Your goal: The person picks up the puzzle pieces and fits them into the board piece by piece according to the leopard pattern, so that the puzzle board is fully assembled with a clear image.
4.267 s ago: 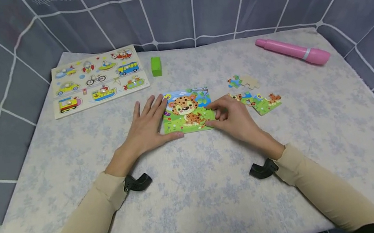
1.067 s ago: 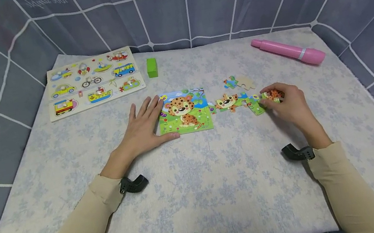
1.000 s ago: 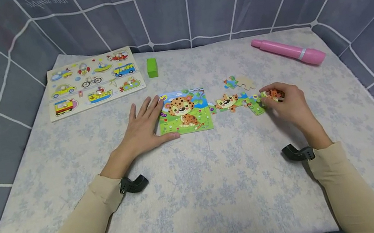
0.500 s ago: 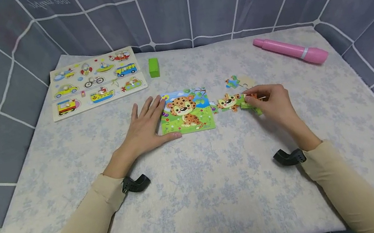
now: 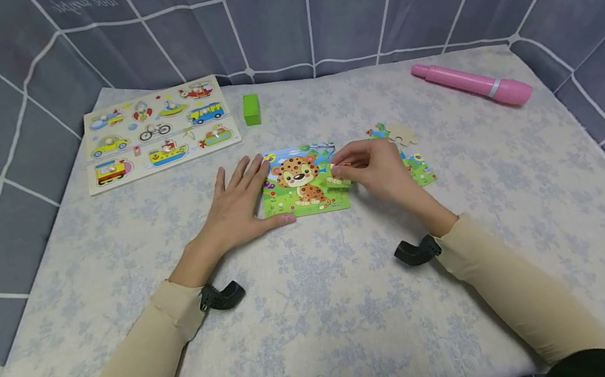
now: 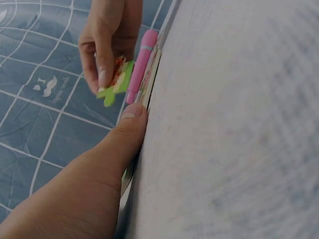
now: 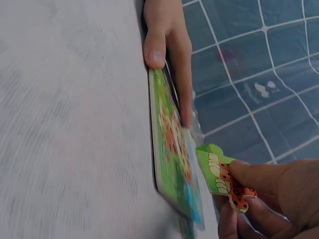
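Observation:
The square leopard jigsaw board (image 5: 287, 203) lies at mid-table. My left hand (image 5: 236, 209) rests at its left side with straight, spread fingers, the thumb along the near edge and fingertips at the far left corner. My right hand (image 5: 383, 168) pinches a jigsaw piece (image 7: 224, 177) between thumb and fingers. Orange spotted fur, pale paws and green grass show on that piece. In the right wrist view it is raised and tilted beside the board; in the head view it overlaps the board's right edge. Several loose jigsaw pieces (image 5: 422, 172) lie right of the board, partly hidden by my right hand.
A wooden vehicle peg puzzle (image 5: 137, 151) lies at the back left, with a green block (image 5: 251, 109) beside it. At the back right is a pink torch-shaped object (image 5: 471, 83). A plain, upturned jigsaw piece (image 5: 404, 133) lies behind the loose pieces. Grey checked curtains (image 5: 276, 33) surround the table.
My right hand picked up the spotted piece from the right end of the loose pieces and carried it left to the board's right edge. The left hand stays in place.

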Action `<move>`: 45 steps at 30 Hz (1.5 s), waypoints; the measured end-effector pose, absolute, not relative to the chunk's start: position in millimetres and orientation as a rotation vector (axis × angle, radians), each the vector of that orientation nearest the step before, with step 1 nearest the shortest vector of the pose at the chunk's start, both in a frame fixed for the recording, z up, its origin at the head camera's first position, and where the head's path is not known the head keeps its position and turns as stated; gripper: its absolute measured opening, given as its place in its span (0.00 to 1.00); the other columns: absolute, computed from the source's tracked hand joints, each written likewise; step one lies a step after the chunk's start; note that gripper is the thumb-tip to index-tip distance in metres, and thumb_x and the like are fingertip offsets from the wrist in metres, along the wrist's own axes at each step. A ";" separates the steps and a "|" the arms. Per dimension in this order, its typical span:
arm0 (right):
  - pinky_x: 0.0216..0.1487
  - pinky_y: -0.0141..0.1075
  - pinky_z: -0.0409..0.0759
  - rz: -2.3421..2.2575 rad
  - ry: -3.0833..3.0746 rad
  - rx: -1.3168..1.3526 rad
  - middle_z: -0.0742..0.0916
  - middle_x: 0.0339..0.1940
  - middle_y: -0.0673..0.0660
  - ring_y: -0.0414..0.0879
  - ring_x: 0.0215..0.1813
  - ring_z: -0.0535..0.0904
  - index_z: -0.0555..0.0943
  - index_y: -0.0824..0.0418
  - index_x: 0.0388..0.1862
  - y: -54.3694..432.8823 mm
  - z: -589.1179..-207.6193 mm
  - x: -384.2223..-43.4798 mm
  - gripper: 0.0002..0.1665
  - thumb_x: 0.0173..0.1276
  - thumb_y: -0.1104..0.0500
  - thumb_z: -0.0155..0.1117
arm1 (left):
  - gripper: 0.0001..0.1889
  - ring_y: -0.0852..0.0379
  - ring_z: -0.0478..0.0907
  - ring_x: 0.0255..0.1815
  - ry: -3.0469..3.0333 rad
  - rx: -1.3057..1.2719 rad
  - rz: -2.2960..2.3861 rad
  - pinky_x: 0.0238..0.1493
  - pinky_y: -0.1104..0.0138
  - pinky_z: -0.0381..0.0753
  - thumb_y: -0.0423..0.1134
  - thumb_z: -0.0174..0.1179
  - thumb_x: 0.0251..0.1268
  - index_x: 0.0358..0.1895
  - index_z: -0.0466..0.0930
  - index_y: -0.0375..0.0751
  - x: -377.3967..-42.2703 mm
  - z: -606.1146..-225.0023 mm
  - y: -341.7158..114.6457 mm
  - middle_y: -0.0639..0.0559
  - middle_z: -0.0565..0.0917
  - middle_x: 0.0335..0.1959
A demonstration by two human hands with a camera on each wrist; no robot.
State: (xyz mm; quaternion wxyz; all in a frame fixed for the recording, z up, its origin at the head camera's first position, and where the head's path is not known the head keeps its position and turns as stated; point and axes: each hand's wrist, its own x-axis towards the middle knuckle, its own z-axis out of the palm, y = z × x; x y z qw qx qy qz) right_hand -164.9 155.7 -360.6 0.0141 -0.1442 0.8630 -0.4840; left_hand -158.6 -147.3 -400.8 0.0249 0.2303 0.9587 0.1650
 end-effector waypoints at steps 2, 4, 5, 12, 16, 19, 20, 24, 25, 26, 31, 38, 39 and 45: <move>0.43 0.35 0.87 -1.511 2.672 -0.467 0.94 0.42 0.59 0.50 0.42 0.91 0.91 0.61 0.46 144.6 -360.9 -166.8 0.08 0.70 0.60 0.76 | 0.62 0.48 0.36 0.90 2.963 0.713 0.512 0.84 0.39 0.26 0.75 0.64 0.60 0.88 0.42 0.50 -158.8 -400.8 -147.1 0.51 0.44 0.90; 0.44 0.36 0.87 -1.513 2.655 -0.493 0.94 0.41 0.58 0.49 0.41 0.91 0.91 0.61 0.46 134.5 -361.7 -169.0 0.08 0.70 0.60 0.76 | 0.62 0.48 0.36 0.90 2.962 0.716 0.518 0.84 0.39 0.26 0.75 0.64 0.60 0.88 0.42 0.50 -158.8 -400.6 -147.0 0.51 0.44 0.89; 0.45 0.37 0.88 -1.517 2.645 -0.510 0.94 0.40 0.58 0.49 0.41 0.91 0.92 0.61 0.46 129.8 -362.3 -169.8 0.08 0.70 0.61 0.76 | 0.62 0.47 0.36 0.90 2.962 0.718 0.520 0.84 0.39 0.26 0.75 0.64 0.60 0.88 0.42 0.49 -159.0 -400.6 -146.8 0.50 0.44 0.89; 0.45 0.39 0.88 -1.461 2.641 -0.643 0.93 0.38 0.57 0.48 0.39 0.91 0.92 0.60 0.45 110.2 -369.5 -171.8 0.07 0.70 0.61 0.76 | 0.62 0.48 0.36 0.90 2.966 0.721 0.507 0.84 0.39 0.27 0.76 0.63 0.60 0.88 0.44 0.48 -159.4 -401.3 -145.5 0.50 0.45 0.89; 0.42 0.38 0.88 -1.434 2.651 -0.674 0.93 0.37 0.56 0.46 0.36 0.90 0.92 0.60 0.43 106.5 -372.3 -169.5 0.05 0.70 0.61 0.75 | 0.62 0.48 0.36 0.90 2.966 0.724 0.509 0.84 0.38 0.27 0.76 0.63 0.60 0.88 0.44 0.48 -159.8 -401.3 -145.1 0.50 0.45 0.89; 0.39 0.37 0.87 -1.390 2.686 -0.684 0.92 0.36 0.55 0.45 0.33 0.88 0.92 0.59 0.43 105.2 -372.8 -167.3 0.05 0.70 0.60 0.76 | 0.62 0.47 0.37 0.90 2.971 0.729 0.507 0.84 0.38 0.28 0.76 0.63 0.60 0.88 0.45 0.47 -160.0 -400.6 -145.4 0.50 0.45 0.89; 0.38 0.37 0.86 -1.371 2.702 -0.683 0.92 0.36 0.54 0.44 0.32 0.87 0.92 0.58 0.43 105.0 -373.0 -166.7 0.05 0.70 0.60 0.76 | 0.62 0.47 0.37 0.90 2.974 0.730 0.505 0.84 0.38 0.28 0.76 0.63 0.60 0.88 0.45 0.47 -160.0 -400.3 -145.4 0.50 0.46 0.89; 0.38 0.39 0.83 -1.282 2.760 -0.685 0.92 0.38 0.53 0.45 0.35 0.85 0.93 0.57 0.45 105.7 -374.4 -165.0 0.07 0.71 0.57 0.75 | 0.62 0.46 0.38 0.90 2.980 0.729 0.501 0.84 0.37 0.28 0.75 0.64 0.60 0.88 0.46 0.46 -159.5 -399.7 -146.4 0.49 0.46 0.89; 0.40 0.40 0.82 -1.264 2.771 -0.684 0.92 0.39 0.53 0.46 0.37 0.85 0.93 0.56 0.46 106.6 -374.8 -164.6 0.08 0.72 0.56 0.75 | 0.62 0.46 0.38 0.90 2.979 0.729 0.502 0.84 0.37 0.28 0.75 0.64 0.60 0.88 0.46 0.46 -159.4 -399.8 -146.6 0.49 0.46 0.89; 0.43 0.41 0.82 -1.251 2.781 -0.680 0.92 0.41 0.53 0.46 0.41 0.85 0.93 0.56 0.47 107.6 -375.2 -164.2 0.09 0.72 0.55 0.75 | 0.62 0.47 0.37 0.90 2.976 0.728 0.503 0.84 0.37 0.28 0.75 0.64 0.60 0.88 0.45 0.46 -159.4 -400.1 -146.9 0.49 0.46 0.89; 0.57 0.46 0.77 -1.194 2.829 -0.700 0.93 0.46 0.52 0.49 0.52 0.82 0.93 0.54 0.50 117.2 -375.5 -161.3 0.11 0.71 0.55 0.76 | 0.62 0.46 0.37 0.90 2.974 0.729 0.508 0.84 0.38 0.28 0.75 0.64 0.60 0.88 0.45 0.47 -158.5 -400.3 -148.2 0.49 0.46 0.89; 0.64 0.50 0.78 -0.890 2.832 -1.015 0.90 0.59 0.57 0.55 0.62 0.80 0.89 0.60 0.59 131.4 -371.6 -141.9 0.18 0.74 0.57 0.73 | 0.61 0.46 0.37 0.90 2.964 0.738 0.515 0.84 0.37 0.29 0.75 0.64 0.60 0.88 0.45 0.47 -157.7 -399.0 -147.1 0.49 0.46 0.89; 0.67 0.51 0.77 -0.832 2.834 -1.060 0.88 0.61 0.59 0.56 0.65 0.79 0.87 0.62 0.62 133.3 -371.2 -137.8 0.20 0.75 0.57 0.71 | 0.61 0.46 0.37 0.90 2.962 0.738 0.517 0.84 0.37 0.29 0.75 0.64 0.60 0.88 0.45 0.46 -157.5 -398.9 -146.8 0.49 0.46 0.89; 0.80 0.54 0.66 -0.653 2.824 -1.149 0.77 0.77 0.63 0.60 0.79 0.69 0.74 0.66 0.77 142.8 -372.8 -118.7 0.32 0.81 0.53 0.64 | 0.61 0.48 0.37 0.90 2.976 0.720 0.507 0.84 0.38 0.29 0.75 0.64 0.60 0.88 0.45 0.47 -157.5 -400.6 -145.8 0.50 0.46 0.89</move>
